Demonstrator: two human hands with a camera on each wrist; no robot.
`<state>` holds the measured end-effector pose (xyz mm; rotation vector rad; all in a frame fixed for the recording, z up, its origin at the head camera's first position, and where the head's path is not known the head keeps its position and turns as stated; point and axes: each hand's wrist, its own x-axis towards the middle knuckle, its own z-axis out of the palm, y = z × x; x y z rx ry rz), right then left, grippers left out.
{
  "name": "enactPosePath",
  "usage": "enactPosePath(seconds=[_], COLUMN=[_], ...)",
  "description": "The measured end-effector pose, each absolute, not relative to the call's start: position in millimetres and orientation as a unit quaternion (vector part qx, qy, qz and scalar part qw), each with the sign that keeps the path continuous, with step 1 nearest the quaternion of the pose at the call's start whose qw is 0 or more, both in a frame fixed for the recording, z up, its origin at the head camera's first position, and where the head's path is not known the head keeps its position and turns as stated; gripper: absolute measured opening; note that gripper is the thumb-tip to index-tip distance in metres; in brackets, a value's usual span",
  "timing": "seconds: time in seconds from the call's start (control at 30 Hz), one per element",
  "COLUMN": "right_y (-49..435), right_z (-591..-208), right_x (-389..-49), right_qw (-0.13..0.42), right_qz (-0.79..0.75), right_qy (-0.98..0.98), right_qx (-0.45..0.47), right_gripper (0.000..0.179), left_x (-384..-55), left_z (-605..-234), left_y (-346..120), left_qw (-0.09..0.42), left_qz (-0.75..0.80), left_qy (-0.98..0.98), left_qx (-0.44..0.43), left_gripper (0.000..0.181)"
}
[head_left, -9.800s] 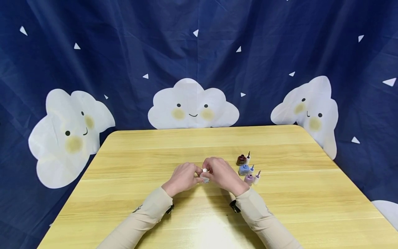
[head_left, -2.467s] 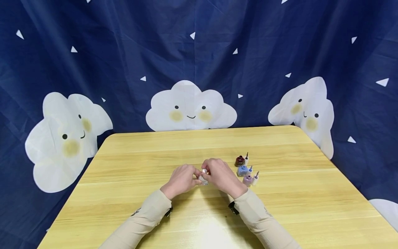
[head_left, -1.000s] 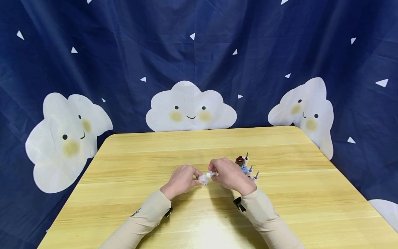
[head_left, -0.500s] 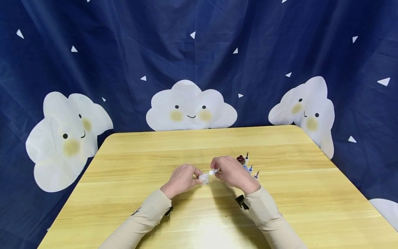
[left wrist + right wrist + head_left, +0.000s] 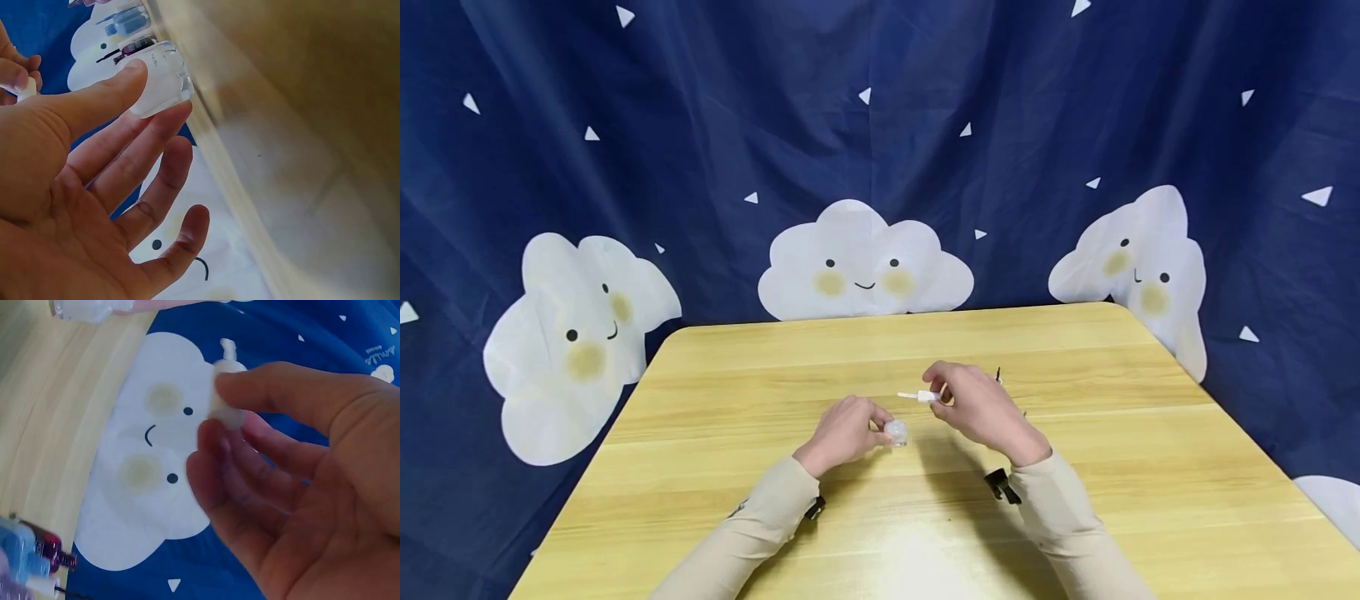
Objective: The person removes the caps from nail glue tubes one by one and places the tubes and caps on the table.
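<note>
My left hand [image 5: 846, 429] pinches a small clear-glass nail polish bottle [image 5: 165, 84] with whitish contents between thumb and fingers, low over the table. Its other fingers are spread in the left wrist view. My right hand [image 5: 981, 408] holds the white brush cap [image 5: 927, 397] between thumb and fingertips, raised to the right of the bottle and apart from it. The brush points left toward the bottle's side in the head view. In the right wrist view the thumb covers part of the cap [image 5: 229, 417], with the whitish brush sticking up above it.
Beyond my right hand stand a blue polish bottle [image 5: 17, 547], a dark red one [image 5: 47, 544] and a lilac one [image 5: 12, 590], uncapped, mostly hidden in the head view. A white cap [image 5: 40, 585] stands beside them. The wooden table [image 5: 760, 375] ends at a blue cloud-print curtain [image 5: 715, 125].
Earlier both hands were together at the capped bottle. The cap has come off with its brush, and my right hand has carried it up and right. The left hand stays with the bottle.
</note>
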<state>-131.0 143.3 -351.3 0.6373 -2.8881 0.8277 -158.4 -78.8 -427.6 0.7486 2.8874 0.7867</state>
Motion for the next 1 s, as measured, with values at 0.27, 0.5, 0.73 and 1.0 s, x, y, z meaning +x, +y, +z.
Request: enactPosePath(seconds=[0.27, 0.5, 0.73, 1.0], right_y=[176, 206, 228, 249], right_z=[-345, -346, -358, -378], right_x=[-125, -113, -102, -90], right_qw=[0.010, 0.032, 0.060, 0.040], right_qz=[0.382, 0.412, 0.408, 0.435], right_qy=[-0.908, -0.896, -0.898, -0.892], right_qx=[0.170, 0.165, 0.153, 0.119], right_gripper=[0.017, 0.014, 0.017, 0.017], left_x=[-146, -132, -125, -120], left_z=[-414, -406, -405, -407], left_y=[-64, -40, -9, 22], left_qw=[0.026, 0.017, 0.021, 0.014], left_qz=[0.264, 0.260, 0.263, 0.271], left_qy=[0.927, 0.921, 0.913, 0.905], left_qx=[0.267, 0.290, 0.312, 0.327], left_gripper=[0.023, 0.025, 0.026, 0.025])
